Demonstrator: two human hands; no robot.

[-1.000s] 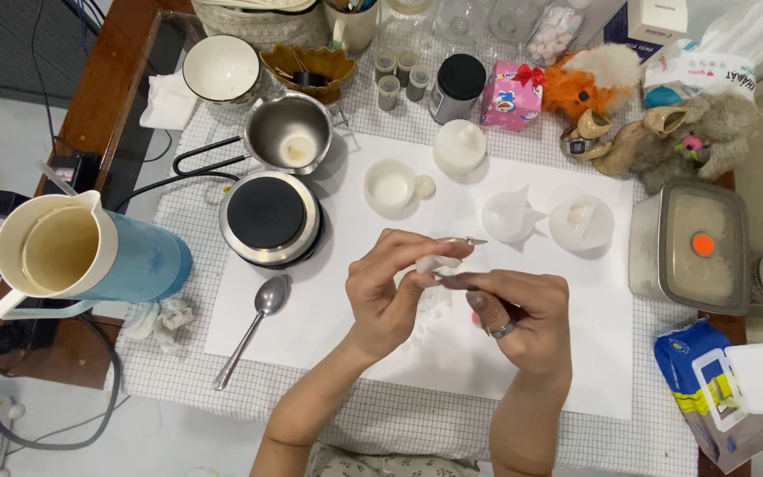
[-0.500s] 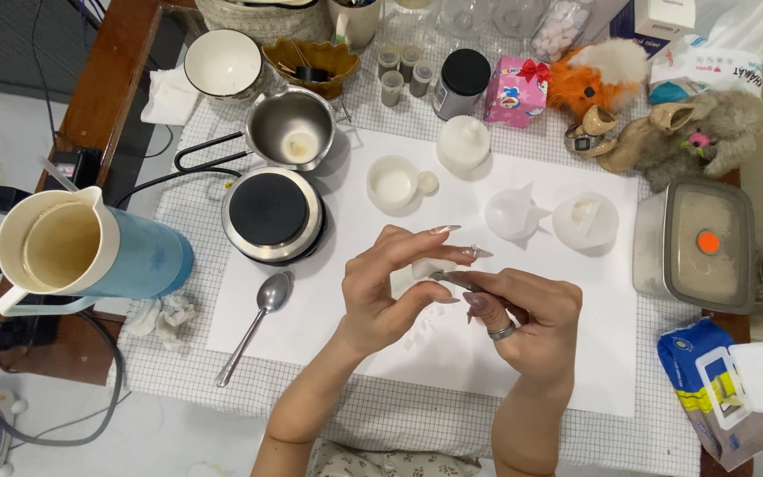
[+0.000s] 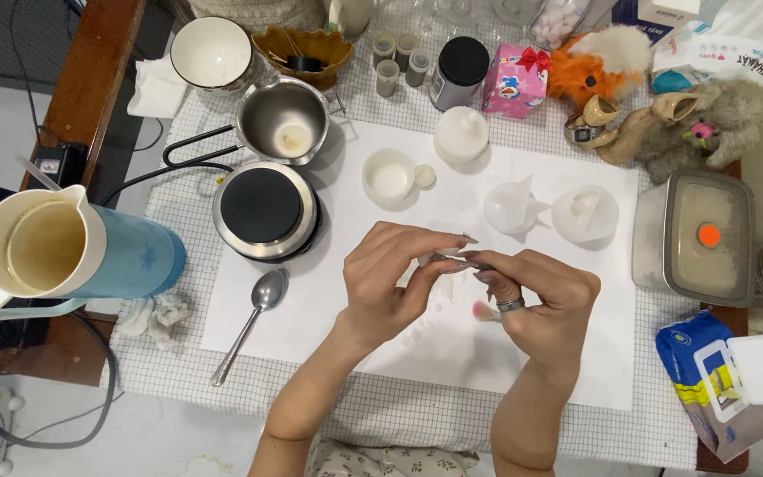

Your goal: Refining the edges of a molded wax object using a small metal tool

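Note:
Both of my hands meet over a white paper sheet [image 3: 417, 353] in the middle of the table. My left hand [image 3: 390, 287] pinches a small pale piece [image 3: 434, 259] between thumb and fingertips. My right hand [image 3: 540, 300], with a ring on one finger, touches the same piece from the right and grips a thin tool. A pink brush tuft [image 3: 485, 311] shows under its fingers. What the piece is exactly is hidden by the fingers.
A spoon [image 3: 253, 318], a small hotplate [image 3: 267, 208] and a steel pot [image 3: 286, 131] lie to the left, with a blue-and-white jug [image 3: 64, 252] at the table's left edge. Behind the hands stand a white cup [image 3: 390, 177] and two translucent cups [image 3: 512, 206]. A steel box [image 3: 695, 234] is on the right.
My hands stay together over the paper. The fingers have shifted slightly around the small piece. Nothing else on the table has moved.

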